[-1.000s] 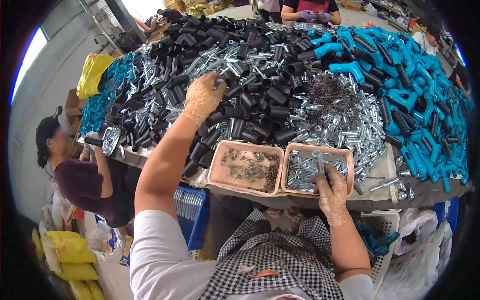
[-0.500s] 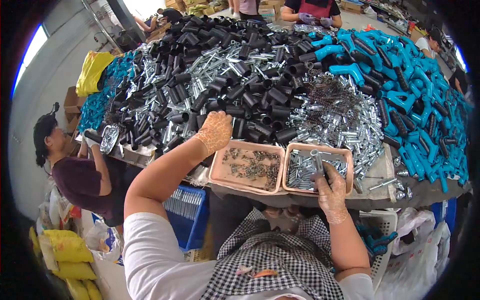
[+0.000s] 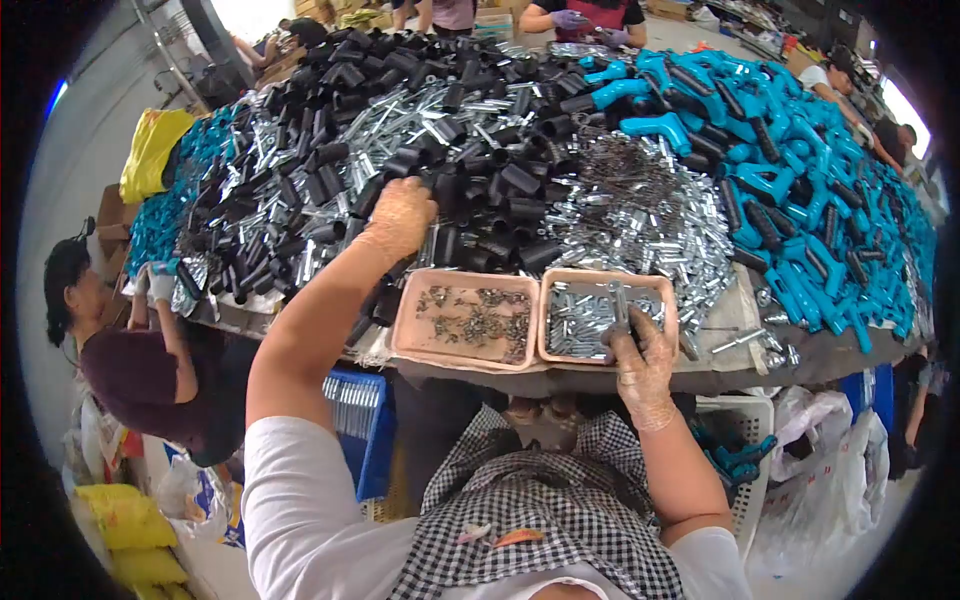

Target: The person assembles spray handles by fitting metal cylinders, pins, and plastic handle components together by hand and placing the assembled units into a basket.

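My left hand (image 3: pixel 403 212), in a patterned glove, reaches into the heap of black plastic sleeves (image 3: pixel 500 205). Its fingers are curled; whether they grip a sleeve is hidden. Over the right-hand tray (image 3: pixel 672 318), my right hand (image 3: pixel 645 365), gloved with dark-stained fingertips, holds a short metal tube (image 3: pixel 619 303) nearly upright between thumb and fingers. Many small metal pins (image 3: pixel 578 322) lie in that tray. Beside it, the left-hand tray (image 3: pixel 408 335) holds scattered small metal bits (image 3: pixel 480 325).
Silver metal parts (image 3: pixel 640 230) and dark springs (image 3: pixel 630 165) are heaped behind the trays. Teal handles (image 3: pixel 800 220) pile up on the right. A blue crate (image 3: pixel 372 440) and a white basket (image 3: pixel 750 490) stand below the table edge. A co-worker (image 3: pixel 140 350) works at left; others stand beyond.
The view has shifted, so the table sits further left and higher in it. My left hand has moved slightly away over the black sleeves. My right hand still holds the metal tube.
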`<state>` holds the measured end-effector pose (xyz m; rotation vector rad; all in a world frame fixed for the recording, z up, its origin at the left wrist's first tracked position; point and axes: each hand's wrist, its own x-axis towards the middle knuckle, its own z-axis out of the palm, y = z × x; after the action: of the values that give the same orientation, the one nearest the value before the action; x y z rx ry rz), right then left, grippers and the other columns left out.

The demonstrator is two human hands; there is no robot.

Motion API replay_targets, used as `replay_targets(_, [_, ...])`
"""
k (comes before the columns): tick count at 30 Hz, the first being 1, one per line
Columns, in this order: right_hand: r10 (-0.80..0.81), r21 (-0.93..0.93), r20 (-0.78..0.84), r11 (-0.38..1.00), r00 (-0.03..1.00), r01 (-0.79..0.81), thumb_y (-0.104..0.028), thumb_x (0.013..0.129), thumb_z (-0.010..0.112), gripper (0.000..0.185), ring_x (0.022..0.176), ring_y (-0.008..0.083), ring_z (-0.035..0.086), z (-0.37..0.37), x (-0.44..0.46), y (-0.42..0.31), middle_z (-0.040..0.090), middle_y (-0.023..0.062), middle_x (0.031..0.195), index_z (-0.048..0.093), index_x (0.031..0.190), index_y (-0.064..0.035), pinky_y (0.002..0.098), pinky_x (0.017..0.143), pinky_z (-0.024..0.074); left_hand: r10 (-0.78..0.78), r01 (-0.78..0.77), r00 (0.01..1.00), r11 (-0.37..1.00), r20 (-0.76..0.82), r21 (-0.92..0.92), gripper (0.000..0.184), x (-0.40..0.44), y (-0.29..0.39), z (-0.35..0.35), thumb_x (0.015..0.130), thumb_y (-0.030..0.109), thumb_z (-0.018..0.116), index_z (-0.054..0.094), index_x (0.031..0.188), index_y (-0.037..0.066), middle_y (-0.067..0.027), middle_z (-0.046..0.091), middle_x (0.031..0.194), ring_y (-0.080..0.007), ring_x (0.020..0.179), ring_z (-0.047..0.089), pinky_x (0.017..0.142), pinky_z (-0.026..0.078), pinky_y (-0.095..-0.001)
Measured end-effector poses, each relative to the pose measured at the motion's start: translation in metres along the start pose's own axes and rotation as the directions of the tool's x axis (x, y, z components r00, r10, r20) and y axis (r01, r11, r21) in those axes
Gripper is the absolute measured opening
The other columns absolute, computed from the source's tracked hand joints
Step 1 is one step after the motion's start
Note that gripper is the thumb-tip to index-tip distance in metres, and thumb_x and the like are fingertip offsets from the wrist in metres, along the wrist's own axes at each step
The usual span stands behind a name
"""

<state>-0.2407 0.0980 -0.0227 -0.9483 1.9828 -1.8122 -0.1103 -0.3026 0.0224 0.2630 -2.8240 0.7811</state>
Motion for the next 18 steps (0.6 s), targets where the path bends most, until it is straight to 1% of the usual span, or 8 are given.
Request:
replay_targets(3, [-0.002, 0.045, 0.001, 0.999, 1.0, 0.002, -0.014, 0.094, 0.064, 0.036, 0.097, 0.0209, 0.064, -0.004, -0.016, -0.01, 0.068, 0.0153, 0.11, 0.062, 0.123, 0.008, 0.0332, 0.091, 0.05, -0.264, 0.258, 0.964, 0.955, -0.021, -0.15, 0.017, 0.0, -0.005, -0.017, 0.08, 0.019, 0.068, 0.074, 0.086, 0.004, -0.0134, 0.072, 0.089, -0.0309, 0.09, 0.068, 0.081, 0.055, -0.0417])
replay_targets(5, [0.003, 0.022, 0.036, 1.0, 0.999, -0.004, -0.014, 0.094, 0.063, 0.037, 0.096, 0.0211, 0.064, -0.003, -0.03, -0.012, 0.068, 0.016, 0.111, 0.061, 0.124, 0.0076, 0.0338, 0.09, 0.0507, -0.667, 0.43, 0.745, 0.499, -0.016, -0.753, 0.021, -0.012, 0.017, -0.055, 0.083, 0.018, 0.073, 0.071, 0.09, -0.002, -0.0136, 0.073, 0.087, -0.0303, 0.078, 0.07, 0.075, 0.055, -0.0388])
replay_targets(6, [0.027, -0.022, 0.06, 0.999, 0.998, -0.025, -0.014, 0.094, 0.063, 0.037, 0.094, 0.0218, 0.065, -0.001, -0.036, -0.011, 0.068, 0.0166, 0.109, 0.061, 0.125, 0.0056, 0.0345, 0.087, 0.0515, -0.728, 0.457, 0.683, 0.369, 0.053, -0.809, 0.028, -0.012, 0.021, -0.07, 0.083, 0.019, 0.078, 0.068, 0.097, -0.004, -0.0116, 0.071, 0.08, -0.0219, 0.068, 0.066, 0.067, 0.052, -0.0329])
replay_targets(9, [-0.054, -0.036, 0.127, 0.998, 0.99, 0.059, -0.011, 0.096, 0.062, 0.034, 0.081, 0.0124, 0.063, 0.008, -0.05, -0.001, 0.067, 0.008, 0.092, 0.06, 0.126, 0.0047, 0.029, 0.075, 0.0523, -0.651, 0.073, 0.702, -0.338, 0.289, -0.938, 0.041, -0.023, 0.066, -0.116, 0.088, 0.011, 0.07, 0.063, 0.124, -0.008, -0.0062, 0.064, 0.073, -0.0111, 0.066, 0.059, 0.06, 0.048, -0.025])
replay_targets(11, [-0.038, -0.081, 0.146, 0.995, 0.989, 0.05, -0.013, 0.092, 0.064, 0.036, 0.09, 0.0248, 0.067, 0.012, -0.058, -0.004, 0.068, 0.017, 0.104, 0.061, 0.125, 0.0025, 0.0351, 0.081, 0.0532, -0.614, 0.062, 0.7, -0.456, 0.365, -0.888, 0.042, -0.038, 0.115, -0.135, 0.088, 0.008, 0.069, 0.063, 0.126, -0.008, -0.007, 0.066, 0.075, -0.0127, 0.067, 0.061, 0.061, 0.049, -0.0257])
replay_targets(15, [-0.143, -0.274, 0.236, 0.939, 0.961, 0.207, -0.011, 0.086, 0.068, 0.039, 0.097, 0.0343, 0.07, 0.016, -0.065, -0.012, 0.068, 0.0222, 0.111, 0.062, 0.123, 0.0007, 0.04, 0.084, 0.0546, -0.367, 0.435, 0.793, -0.22, 0.487, -0.873, 0.031, -0.075, 0.188, -0.174, 0.085, 0.01, 0.071, 0.071, 0.112, -0.005, -0.0107, 0.071, 0.084, -0.0159, 0.08, 0.068, 0.073, 0.055, -0.0304])
replay_targets(16, [-0.069, -0.451, 0.337, 0.863, 0.939, 0.226, -0.007, 0.081, 0.069, 0.046, 0.1, 0.0335, 0.07, 0.012, -0.066, -0.02, 0.068, 0.0215, 0.114, 0.062, 0.126, -0.0005, 0.0399, 0.086, 0.055, -0.369, 0.368, 0.852, -0.081, 0.371, -0.926, 0.032, -0.081, 0.197, -0.176, 0.084, 0.01, 0.072, 0.071, 0.112, -0.005, -0.0116, 0.072, 0.085, -0.0186, 0.08, 0.069, 0.075, 0.055, -0.0321])
replay_targets(18, [-0.159, -0.171, 0.294, 0.961, 0.942, 0.216, -0.008, 0.077, 0.073, 0.061, 0.104, 0.0332, 0.07, 0.009, -0.072, -0.015, 0.068, 0.0203, 0.116, 0.055, 0.135, -0.0012, 0.0395, 0.09, 0.0546, -0.334, 0.194, 0.935, 0.19, 0.122, -0.963, 0.035, -0.086, 0.21, -0.178, 0.081, 0.01, 0.074, 0.071, 0.113, -0.004, -0.0134, 0.073, 0.086, -0.0239, 0.08, 0.07, 0.077, 0.056, -0.0354])
